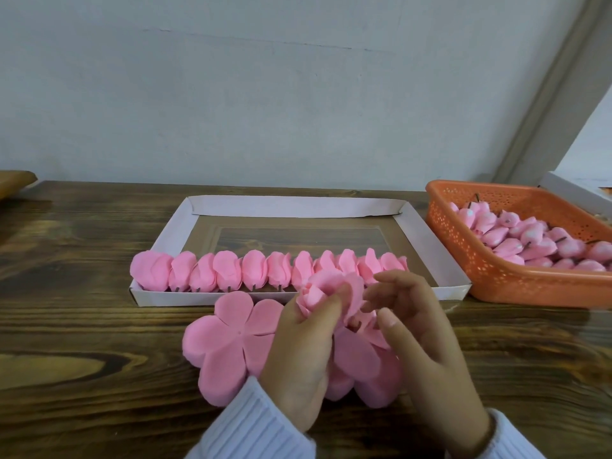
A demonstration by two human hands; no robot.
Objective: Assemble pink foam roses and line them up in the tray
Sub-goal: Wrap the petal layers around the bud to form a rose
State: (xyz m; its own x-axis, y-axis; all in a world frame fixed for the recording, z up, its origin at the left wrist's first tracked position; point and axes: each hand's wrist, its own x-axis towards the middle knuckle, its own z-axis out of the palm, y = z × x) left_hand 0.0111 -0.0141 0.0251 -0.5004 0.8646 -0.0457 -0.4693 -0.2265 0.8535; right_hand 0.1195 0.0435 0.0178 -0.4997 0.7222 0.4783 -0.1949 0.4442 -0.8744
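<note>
Now, low centre, left hand [303, 346] pinches the rose [318, 293]; the slack, empty right hand [422, 329] should fold petals [355, 293] snugly.

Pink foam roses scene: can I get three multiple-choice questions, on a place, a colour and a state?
1. Orange perforated plastic basket stands: A) left of the white cardboard tray B) right of it C) inside it
2. Flat five-petal foam cutout on the dark wooden table is: A) pink B) white C) green
3. Left hand: A) lies flat B) grips a half-made pink foam rose C) reaches into the basket
Answers: B, it sits beyond the tray's right end; A, it is plainly pink; B, its fingers curl round the rose.
</note>
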